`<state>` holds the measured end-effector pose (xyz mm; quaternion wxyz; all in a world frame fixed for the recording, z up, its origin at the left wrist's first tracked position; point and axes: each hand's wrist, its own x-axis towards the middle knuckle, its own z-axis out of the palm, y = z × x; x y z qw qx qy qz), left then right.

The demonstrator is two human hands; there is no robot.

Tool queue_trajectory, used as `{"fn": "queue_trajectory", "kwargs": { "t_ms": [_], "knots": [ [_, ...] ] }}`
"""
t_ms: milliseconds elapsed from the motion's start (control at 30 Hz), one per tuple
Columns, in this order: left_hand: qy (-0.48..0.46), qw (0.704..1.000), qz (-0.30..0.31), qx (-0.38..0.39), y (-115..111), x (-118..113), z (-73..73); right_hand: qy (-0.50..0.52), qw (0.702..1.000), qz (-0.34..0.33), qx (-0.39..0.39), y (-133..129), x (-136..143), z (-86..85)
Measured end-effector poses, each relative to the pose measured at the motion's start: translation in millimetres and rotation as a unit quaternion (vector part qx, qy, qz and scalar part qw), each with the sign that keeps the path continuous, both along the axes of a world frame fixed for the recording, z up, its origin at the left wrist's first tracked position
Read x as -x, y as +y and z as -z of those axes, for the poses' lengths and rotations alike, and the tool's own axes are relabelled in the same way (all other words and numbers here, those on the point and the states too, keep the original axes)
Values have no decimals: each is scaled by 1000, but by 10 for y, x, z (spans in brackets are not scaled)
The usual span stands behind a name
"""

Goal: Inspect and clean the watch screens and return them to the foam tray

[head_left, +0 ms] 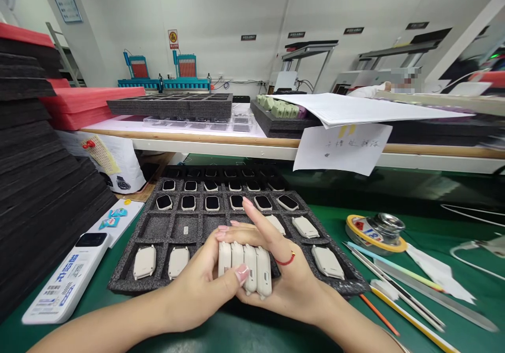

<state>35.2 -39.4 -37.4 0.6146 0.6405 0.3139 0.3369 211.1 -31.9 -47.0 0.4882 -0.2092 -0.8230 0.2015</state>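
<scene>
Head view: the left hand (195, 292) and right hand (298, 284) share one grip, closed around four watches (257, 274) above the tray's (155, 229) near edge. Holding them well likely calls for even, gentle pressure, so none slides out. They stand on edge, narrow sides facing the viewer, long axes roughly up-down, lower ends slightly rightward.
</scene>
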Motion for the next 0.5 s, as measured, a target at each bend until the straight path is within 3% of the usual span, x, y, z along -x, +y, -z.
{"fn": "queue_trajectory", "kwargs": {
  "t_ms": [500],
  "knots": [
    [-71,997,-8,39,34,-52,11,-32,999,0,-13,-10,12,-4]
  ]
}}
